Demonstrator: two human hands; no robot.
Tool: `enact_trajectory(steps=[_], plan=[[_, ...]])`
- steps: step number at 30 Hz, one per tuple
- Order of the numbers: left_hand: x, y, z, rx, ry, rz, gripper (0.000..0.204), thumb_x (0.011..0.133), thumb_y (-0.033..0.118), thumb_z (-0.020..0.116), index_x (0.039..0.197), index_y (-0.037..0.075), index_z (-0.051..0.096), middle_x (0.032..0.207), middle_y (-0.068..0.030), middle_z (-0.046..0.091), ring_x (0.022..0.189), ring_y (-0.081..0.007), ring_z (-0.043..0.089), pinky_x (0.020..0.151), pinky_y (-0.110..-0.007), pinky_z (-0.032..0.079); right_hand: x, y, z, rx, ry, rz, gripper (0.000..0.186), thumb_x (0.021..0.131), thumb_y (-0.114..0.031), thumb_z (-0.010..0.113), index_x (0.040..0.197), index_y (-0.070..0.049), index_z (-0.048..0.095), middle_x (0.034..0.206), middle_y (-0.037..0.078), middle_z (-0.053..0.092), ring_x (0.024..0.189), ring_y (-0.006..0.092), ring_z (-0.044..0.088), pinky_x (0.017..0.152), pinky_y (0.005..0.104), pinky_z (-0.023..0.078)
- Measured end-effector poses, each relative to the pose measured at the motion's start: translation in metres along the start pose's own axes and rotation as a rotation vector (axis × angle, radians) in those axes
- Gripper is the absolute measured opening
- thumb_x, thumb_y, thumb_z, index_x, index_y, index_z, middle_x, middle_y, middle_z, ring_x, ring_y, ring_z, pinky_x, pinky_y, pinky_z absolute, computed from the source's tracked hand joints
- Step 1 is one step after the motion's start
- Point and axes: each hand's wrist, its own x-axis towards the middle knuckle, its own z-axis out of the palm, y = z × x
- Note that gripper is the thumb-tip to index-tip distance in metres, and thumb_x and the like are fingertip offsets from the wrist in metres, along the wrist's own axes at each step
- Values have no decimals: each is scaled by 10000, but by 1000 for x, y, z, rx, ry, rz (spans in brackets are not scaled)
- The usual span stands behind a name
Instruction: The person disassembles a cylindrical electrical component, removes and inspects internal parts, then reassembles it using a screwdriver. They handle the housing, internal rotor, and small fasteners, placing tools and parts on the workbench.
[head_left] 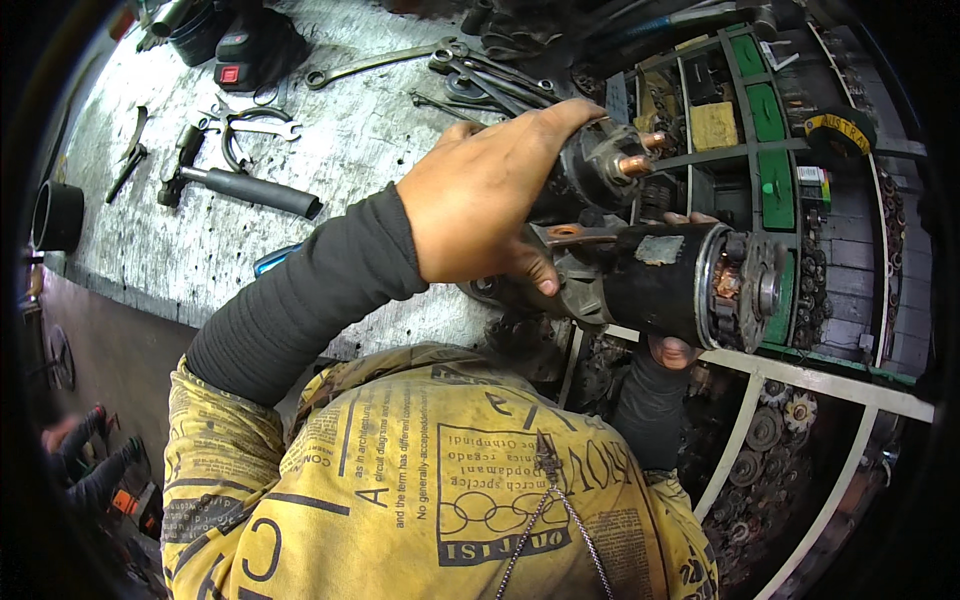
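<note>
I hold a starter motor over the bench's right edge. My left hand wraps round its top part, the smaller black solenoid with two copper studs, thumb lower on the grey metal housing. My right hand is closed round the larger black cylinder from behind and below, mostly hidden by it. The cylinder's right end is open, showing copper parts inside.
On the worn bench lie a hammer, pliers, wrenches, a battery pack and a black cup. Divided metal trays with small parts and green bins line the right side.
</note>
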Motion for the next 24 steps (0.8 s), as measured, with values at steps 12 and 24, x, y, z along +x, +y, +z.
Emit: enact_trajectory(steps=[12, 24], plan=[[-8, -1, 14, 179, 142, 83, 1341, 467, 375, 951, 1492, 69, 142, 1303, -193, 530, 1168, -367, 566, 963, -585, 383, -10, -11, 12, 36, 28, 108, 1135, 618, -390, 873, 1486, -41, 231, 1395, 266, 408, 1288, 433, 442, 1061, 561, 415], [-8, -4, 19, 141, 189, 117, 1283, 478, 342, 949, 1469, 78, 180, 1237, -155, 555, 1089, -358, 600, 898, -596, 387, -18, -5, 21, -69, 174, 27, 1039, 652, -420, 774, 1473, -36, 266, 1340, 265, 464, 1194, 434, 520, 985, 544, 482]])
